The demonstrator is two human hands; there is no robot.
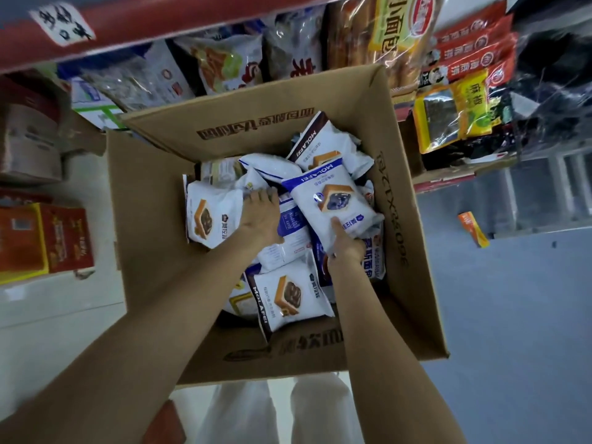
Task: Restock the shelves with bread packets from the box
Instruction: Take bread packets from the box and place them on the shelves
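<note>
Bread packets (282, 219) — light, soft, slippery film, likely crushable — lay heaped in the box (150, 219); right hand (344, 243) pinched one at its 6 o'clock edge, left hand (259, 216) rested flat on the heap.

both hands in the cardboard box (153, 219), right hand (344, 243) (thumb up) gripping a blue-trimmed bread packet (333, 203)
</note>
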